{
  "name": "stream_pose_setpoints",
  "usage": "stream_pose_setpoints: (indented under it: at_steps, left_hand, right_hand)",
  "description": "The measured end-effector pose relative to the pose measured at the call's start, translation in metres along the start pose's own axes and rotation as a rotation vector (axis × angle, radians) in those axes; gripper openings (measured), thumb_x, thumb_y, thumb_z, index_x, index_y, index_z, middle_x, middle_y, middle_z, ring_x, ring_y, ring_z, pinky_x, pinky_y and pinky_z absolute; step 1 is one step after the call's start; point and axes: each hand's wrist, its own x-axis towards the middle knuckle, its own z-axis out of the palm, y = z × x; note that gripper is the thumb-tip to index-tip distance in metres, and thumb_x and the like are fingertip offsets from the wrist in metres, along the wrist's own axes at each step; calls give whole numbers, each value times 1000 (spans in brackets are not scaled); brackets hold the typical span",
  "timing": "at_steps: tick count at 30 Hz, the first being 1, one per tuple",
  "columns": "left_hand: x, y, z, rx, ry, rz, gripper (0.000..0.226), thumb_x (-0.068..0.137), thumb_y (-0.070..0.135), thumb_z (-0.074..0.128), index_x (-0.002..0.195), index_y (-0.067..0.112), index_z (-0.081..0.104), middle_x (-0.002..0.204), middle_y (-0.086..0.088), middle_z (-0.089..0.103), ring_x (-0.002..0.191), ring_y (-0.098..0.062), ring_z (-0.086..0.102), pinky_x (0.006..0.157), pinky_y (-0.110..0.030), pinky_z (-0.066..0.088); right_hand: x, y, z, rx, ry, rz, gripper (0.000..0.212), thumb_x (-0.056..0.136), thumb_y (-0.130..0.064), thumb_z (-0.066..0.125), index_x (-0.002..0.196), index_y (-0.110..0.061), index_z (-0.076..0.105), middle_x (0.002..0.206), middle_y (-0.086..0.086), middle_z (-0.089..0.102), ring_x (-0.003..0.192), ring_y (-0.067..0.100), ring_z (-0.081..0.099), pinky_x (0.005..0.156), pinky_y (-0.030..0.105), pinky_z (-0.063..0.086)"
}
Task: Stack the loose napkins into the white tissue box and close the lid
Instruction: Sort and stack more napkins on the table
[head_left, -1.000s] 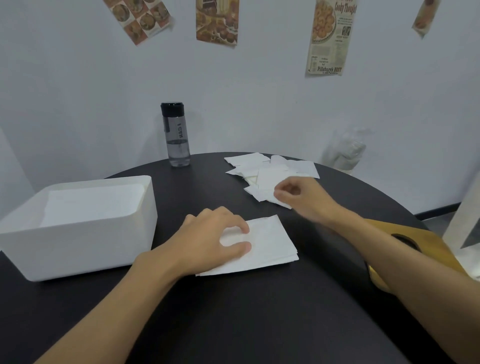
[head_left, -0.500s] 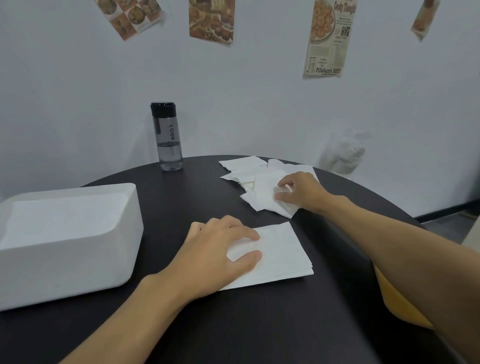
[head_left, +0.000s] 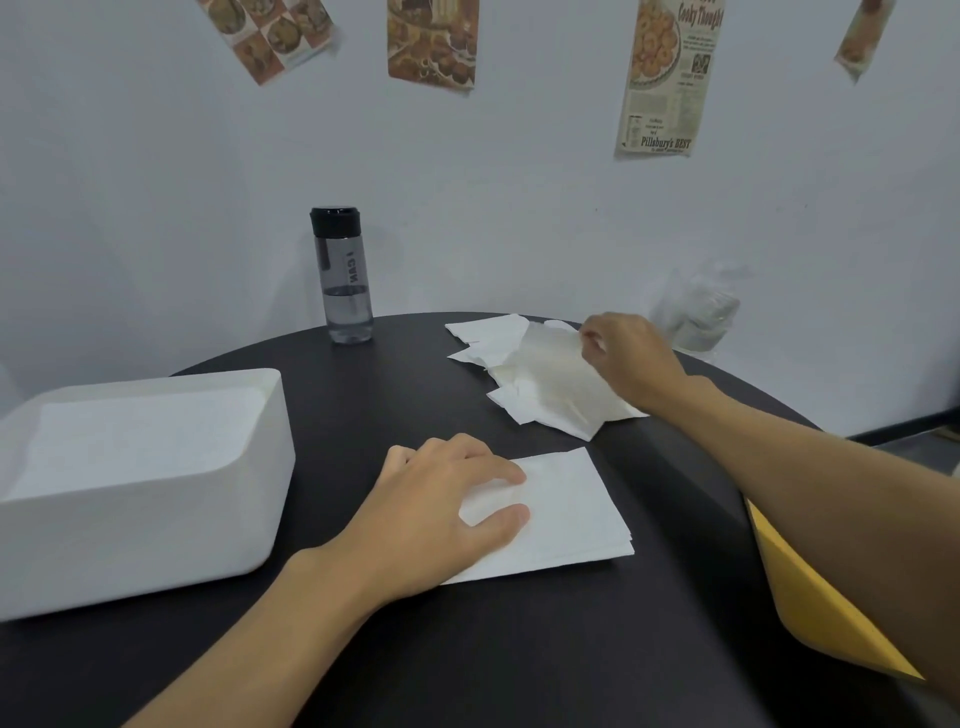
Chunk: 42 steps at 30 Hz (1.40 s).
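Note:
A neat stack of white napkins (head_left: 566, 514) lies on the black round table (head_left: 519, 649), and my left hand (head_left: 441, 514) rests flat on its left part. Farther back lies a loose pile of napkins (head_left: 498, 348). My right hand (head_left: 623, 358) pinches the far edge of one napkin (head_left: 556, 384) there and lifts it off the pile. The white tissue box (head_left: 156, 525) stands open at the left with napkins inside. Its lid is not in view.
A clear water bottle with a black cap (head_left: 343, 275) stands at the table's back edge. A yellow wooden piece (head_left: 821, 608) shows under my right forearm. A crumpled plastic bag (head_left: 696, 312) sits by the wall behind the table.
My right hand reached deeper into the loose pile, took hold of a napkin and raised its edge. My left hand stayed on the stack.

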Motion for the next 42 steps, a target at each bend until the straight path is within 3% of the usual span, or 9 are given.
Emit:
stream_pose_setpoints:
  at_steps: [7, 12, 16, 23, 26, 30, 36, 40, 42]
  left_hand:
    - [-1, -1, -1, 5, 40, 14, 44, 91, 67, 39, 124, 47, 59, 125, 30, 45, 120, 6, 38, 109, -27, 21]
    - [1, 4, -18, -104, 362, -10, 43, 89, 60, 43, 123, 41, 60, 124, 29, 52, 121, 5, 44, 101, -19, 25]
    - [-2, 9, -35, -362, 564, -124, 51, 93, 38, 65, 140, 37, 44, 135, 21, 51, 129, -2, 46, 110, -33, 37]
    - [-9, 14, -65, -635, 643, -157, 86, 90, 48, 67, 152, 55, 7, 160, 10, 33, 143, 2, 32, 114, -29, 27]
    - [-15, 13, -71, -575, 625, -120, 80, 92, 42, 68, 148, 61, 13, 151, 16, 46, 139, 0, 41, 113, -35, 34]
    - [-20, 9, -74, -580, 524, -77, 57, 98, 21, 64, 142, 47, 38, 97, 8, 77, 96, -12, 73, 93, -47, 56]
    - [-21, 14, -82, -739, 550, -40, 27, 99, 7, 57, 106, 32, 52, 75, -26, 70, 68, -50, 62, 70, -51, 54]
    - [-19, 14, -85, -742, 626, -69, 27, 101, 1, 52, 90, 21, 68, 73, 6, 69, 69, -14, 61, 70, -23, 44]
    - [-18, 12, -85, -815, 618, -124, 40, 101, 1, 47, 85, 24, 75, 92, 7, 74, 88, -18, 66, 82, -30, 48]
  right_hand:
    - [24, -17, -49, -30, 224, -46, 19, 96, -14, 49, 95, -8, 67, 93, 7, 69, 84, 33, 60, 73, 41, 48]
    - [25, -43, -81, 44, 405, -201, 18, 95, -11, 51, 93, -5, 67, 84, 10, 70, 74, 35, 61, 73, 47, 48]
    - [15, -72, -107, 171, 521, -312, 20, 98, -14, 52, 95, -4, 69, 82, 8, 70, 72, 29, 62, 74, 47, 50]
    - [-32, -117, -118, 292, 537, -495, 14, 97, -9, 57, 97, -3, 69, 85, 4, 68, 77, 13, 51, 81, 28, 38]
    - [-50, -120, -107, 305, 513, -513, 13, 97, -7, 57, 96, -3, 69, 85, 4, 68, 77, 18, 53, 82, 27, 38]
    - [-69, -122, -98, 347, 506, -469, 12, 96, -4, 58, 96, -4, 70, 84, 7, 69, 77, 16, 52, 82, 23, 37]
    - [-89, -118, -88, 399, 489, -424, 16, 96, -11, 56, 94, -4, 70, 85, 4, 69, 79, 11, 54, 81, 27, 42]
    - [-104, -118, -85, 464, 411, -386, 25, 98, -20, 51, 88, -6, 70, 87, 0, 68, 83, 13, 60, 80, 30, 44]
    - [-112, -119, -84, 632, 347, -261, 34, 99, -26, 46, 85, -8, 70, 89, -2, 68, 88, 14, 63, 80, 28, 45]
